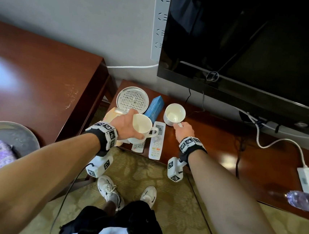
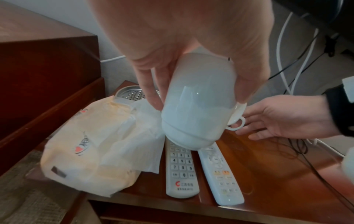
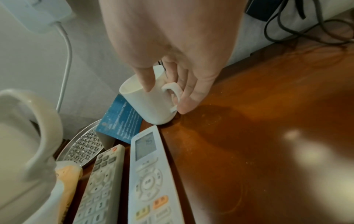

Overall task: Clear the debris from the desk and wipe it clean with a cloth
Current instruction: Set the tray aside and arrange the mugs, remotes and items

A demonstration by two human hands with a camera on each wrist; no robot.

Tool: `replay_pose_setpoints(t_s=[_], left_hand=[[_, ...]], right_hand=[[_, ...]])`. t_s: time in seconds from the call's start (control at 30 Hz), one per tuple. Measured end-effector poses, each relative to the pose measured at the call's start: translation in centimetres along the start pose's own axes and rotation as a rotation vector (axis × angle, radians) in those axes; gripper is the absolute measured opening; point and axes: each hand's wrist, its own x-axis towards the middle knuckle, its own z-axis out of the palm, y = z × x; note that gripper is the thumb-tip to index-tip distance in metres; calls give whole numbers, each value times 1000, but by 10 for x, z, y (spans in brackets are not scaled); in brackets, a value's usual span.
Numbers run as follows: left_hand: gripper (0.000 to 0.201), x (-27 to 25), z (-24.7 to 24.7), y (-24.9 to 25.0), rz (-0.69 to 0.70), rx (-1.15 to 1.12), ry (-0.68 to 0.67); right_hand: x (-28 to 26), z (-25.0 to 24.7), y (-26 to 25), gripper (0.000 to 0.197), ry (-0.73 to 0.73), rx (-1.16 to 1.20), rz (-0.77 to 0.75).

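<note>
Here the left hand [image 1: 124, 122] gripped a white cup [image 1: 141, 127] around its body and held it tilted above two remote controls [image 2: 181, 169]. The right hand [image 1: 184, 130] pinched the handle of a second cup [image 1: 174, 113], which stood on the desk [image 1: 213, 141] beside a blue box [image 1: 155, 105]. A tissue pack [image 2: 86, 145] lay at the desk's left end.
</note>
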Motion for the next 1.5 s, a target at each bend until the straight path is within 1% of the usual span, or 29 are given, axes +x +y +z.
replay_pose_setpoints(t_s=[0.13,0.23,0.33,0.47,0.57,0.7,0.83,1.0,1.13,1.2,1.33,1.5], left_hand=[[83,-1,-2,-1,-10,-16,23],[84,-2,-3,0,-14,-22,33],[85,-3,-6,2,-21,-21,35],[86,-5,-7,4,-31,-7,55],[85,-8,-7,8,-30,-18,62],[86,-13,-7,14,-25,-25,84],[88,-20,-8,19,-21,-24,115],[90,-36,-8,19,-32,-59,156],[91,-49,-12,15,-38,-67,220],[90,-57,-14,12,-42,-97,237],[90,-70,-25,2,-30,-87,259],[86,-89,-53,-24,-6,-96,335]], right_hand=[[4,5,0,40,1,-33,9],[7,11,4,42,-36,23,51],[11,17,2,35,-19,138,39],[16,17,-3,23,13,217,34],[11,12,-3,24,4,240,35],[-1,10,1,23,-12,222,-30],[-12,9,2,23,9,248,-99],[-26,7,-5,22,1,250,-161],[-41,2,-13,24,-11,231,-207],[-50,1,-17,24,-15,221,-225],[-70,4,-27,28,-11,188,-254],[-98,18,-55,30,3,156,-282]])
